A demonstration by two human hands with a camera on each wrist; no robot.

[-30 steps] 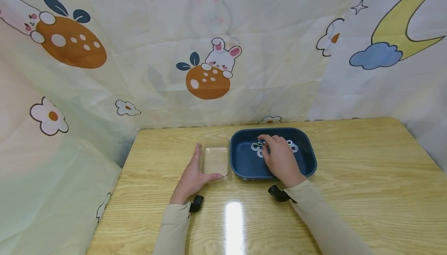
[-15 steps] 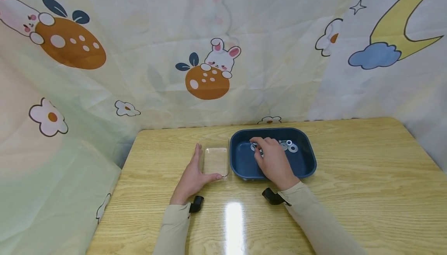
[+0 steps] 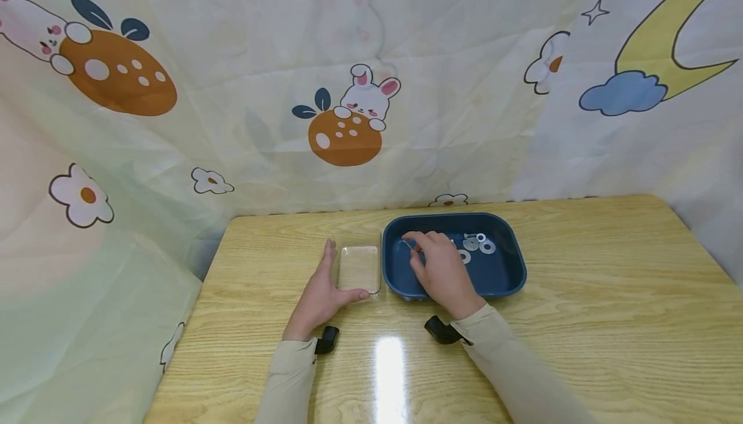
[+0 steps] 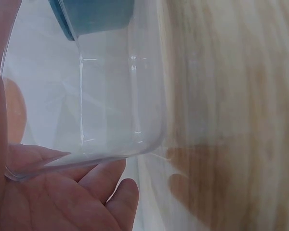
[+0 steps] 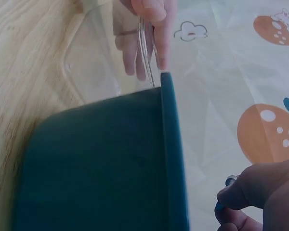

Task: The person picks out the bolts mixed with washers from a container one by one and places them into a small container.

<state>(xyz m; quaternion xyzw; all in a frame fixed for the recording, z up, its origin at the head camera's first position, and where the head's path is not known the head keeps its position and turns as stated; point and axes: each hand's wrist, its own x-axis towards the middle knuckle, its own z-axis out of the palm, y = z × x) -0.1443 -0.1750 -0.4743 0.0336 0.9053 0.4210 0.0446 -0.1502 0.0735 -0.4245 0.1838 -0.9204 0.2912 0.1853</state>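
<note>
A clear plastic box (image 3: 360, 270) stands on the table beside the dark blue tray (image 3: 396, 287). My left hand (image 3: 318, 296) rests against it, fingers straight along the left side and thumb stretched across the front edge. The left wrist view shows the hand against the see-through wall of the box (image 4: 106, 110). Over the left part of the tray, my right hand (image 3: 442, 272) pinches a small silvery screw (image 3: 408, 244) between thumb and fingertips. Its metal end (image 5: 231, 179) pokes out from the pinch in the right wrist view. Several washers (image 3: 486, 247) lie in the tray.
The tray's raised rim (image 5: 172, 144) stands between the right hand and the box. A wooden table (image 3: 604, 295) lies beneath everything, and a printed cloth (image 3: 464, 121) hangs behind its far edge. Both wrists wear black devices (image 3: 327, 340).
My right hand has moved left within the tray, carrying the screw away from the washers and uncovering more of them. The left hand and the clear box have stayed in place.
</note>
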